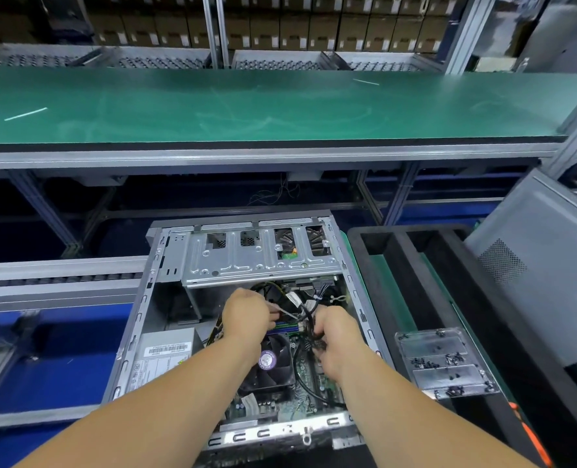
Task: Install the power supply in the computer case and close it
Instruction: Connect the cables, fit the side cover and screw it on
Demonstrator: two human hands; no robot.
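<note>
The computer case [246, 319] lies open on its side at the near edge of the table [398, 292], the power supply [162, 356] seated in its near left corner. Both hands reach inside: the left hand [246, 315] pinches a small cable connector [280, 310], and the right hand [336, 339] grips a bundle of black cables [309, 319]. A clear tray of screws [444, 363] sits to the right.

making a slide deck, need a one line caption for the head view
Both hands, left hand and right hand, handle black cables inside the open computer case, power supply already seated.
</note>
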